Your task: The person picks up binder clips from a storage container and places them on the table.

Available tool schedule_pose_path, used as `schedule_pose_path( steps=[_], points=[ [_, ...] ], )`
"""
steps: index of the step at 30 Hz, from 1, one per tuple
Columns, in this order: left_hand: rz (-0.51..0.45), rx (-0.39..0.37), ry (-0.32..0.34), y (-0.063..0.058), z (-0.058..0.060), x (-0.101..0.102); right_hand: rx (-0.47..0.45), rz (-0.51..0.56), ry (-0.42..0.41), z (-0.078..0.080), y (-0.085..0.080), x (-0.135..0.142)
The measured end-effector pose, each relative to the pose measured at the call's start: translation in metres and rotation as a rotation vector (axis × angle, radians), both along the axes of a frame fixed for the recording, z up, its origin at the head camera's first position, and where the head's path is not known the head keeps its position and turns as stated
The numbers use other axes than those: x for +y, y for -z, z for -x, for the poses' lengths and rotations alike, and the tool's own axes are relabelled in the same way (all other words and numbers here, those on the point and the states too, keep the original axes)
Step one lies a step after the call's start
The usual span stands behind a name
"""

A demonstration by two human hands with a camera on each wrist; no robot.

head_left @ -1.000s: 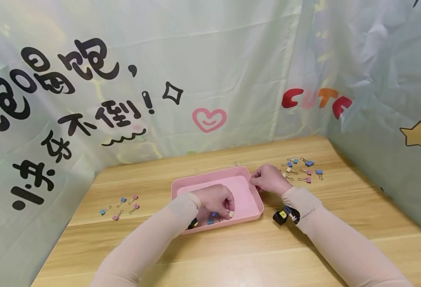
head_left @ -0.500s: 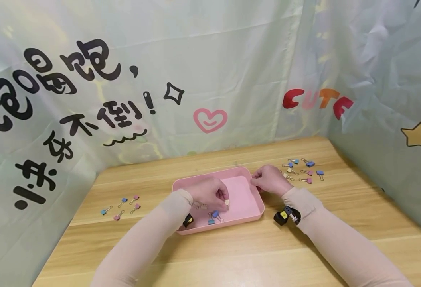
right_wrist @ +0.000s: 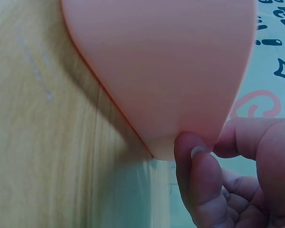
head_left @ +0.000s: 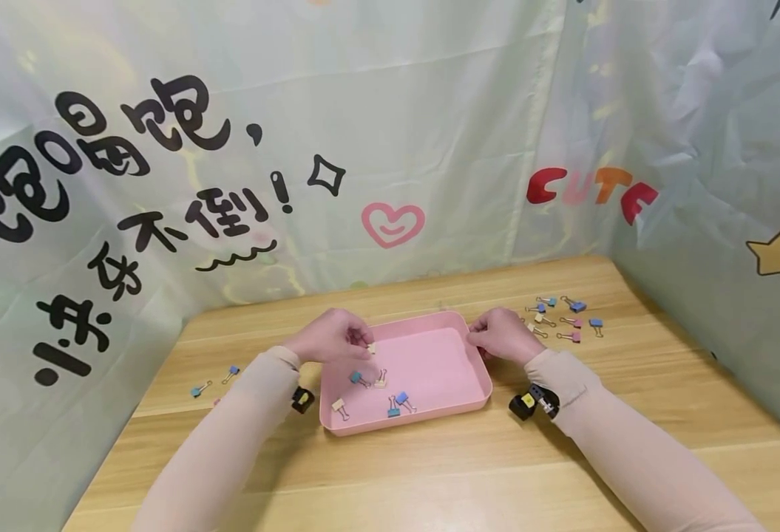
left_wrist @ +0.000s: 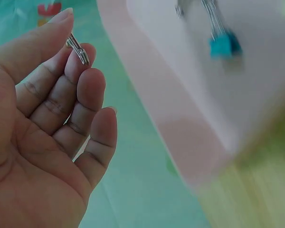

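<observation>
My left hand (head_left: 333, 336) is over the left back part of a pink tray (head_left: 432, 362). Thumb and fingertips pinch a cream binder clip (head_left: 372, 348); in the left wrist view its silver wire handles (left_wrist: 79, 51) show between them, the rest hidden. Inside the tray lie a teal binder clip (head_left: 356, 377), a blue one (head_left: 401, 398), a cream one (head_left: 339, 406) and others. At the tray's right end, my right hand (head_left: 501, 334) pinches the rim between thumb and finger; the right wrist view shows the pink outer wall (right_wrist: 166, 71) beside those fingers.
On the wooden table (head_left: 429, 473), right of the tray, several binder clips (head_left: 571, 322) lie in a loose group. More lie to the left, such as a blue clip (head_left: 233, 370), some hidden by my left sleeve (head_left: 230, 436). A printed curtain (head_left: 456, 148) encloses the table's back and sides.
My left hand has moved left and back across the tray with the cream binder clip, uncovering clips on the tray floor. The right hand stays at the rim.
</observation>
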State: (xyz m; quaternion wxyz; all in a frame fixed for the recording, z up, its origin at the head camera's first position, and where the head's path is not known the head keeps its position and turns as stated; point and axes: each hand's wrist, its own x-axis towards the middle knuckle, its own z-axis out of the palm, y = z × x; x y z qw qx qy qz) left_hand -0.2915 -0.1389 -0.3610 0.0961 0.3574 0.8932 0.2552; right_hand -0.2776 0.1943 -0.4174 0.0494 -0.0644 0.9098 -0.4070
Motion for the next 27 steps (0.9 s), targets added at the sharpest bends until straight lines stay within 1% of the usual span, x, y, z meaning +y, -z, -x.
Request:
schedule_pose_path(
  steps=[3,6,8,11,13,18,23,27],
  points=[
    [-0.008,0.001,-0.060,-0.003,0.001,-0.026,-0.004,0.005,0.001,0.000,0.001,0.001],
    [-0.016,-0.002,-0.125,-0.006,-0.001,-0.051,-0.007,0.013,0.002,0.000,0.002,0.001],
    [-0.020,-0.006,-0.170,-0.008,-0.005,-0.068,-0.011,0.019,0.004,0.000,0.001,0.001],
    [-0.038,-0.020,-0.215,-0.010,-0.011,-0.090,-0.012,0.024,0.002,0.001,0.001,0.001],
    [-0.044,-0.027,-0.242,-0.009,-0.015,-0.105,-0.011,0.029,0.000,0.001,0.001,0.001],
    [-0.044,-0.017,-0.304,-0.001,-0.022,-0.138,-0.019,0.030,0.004,0.001,0.001,0.001],
    [-0.033,-0.010,-0.363,0.012,-0.032,-0.175,-0.020,0.015,-0.003,0.000,0.000,0.000],
    [-0.043,-0.031,-0.426,0.021,-0.040,-0.202,-0.017,0.008,0.003,0.000,0.000,0.000]
  ],
)
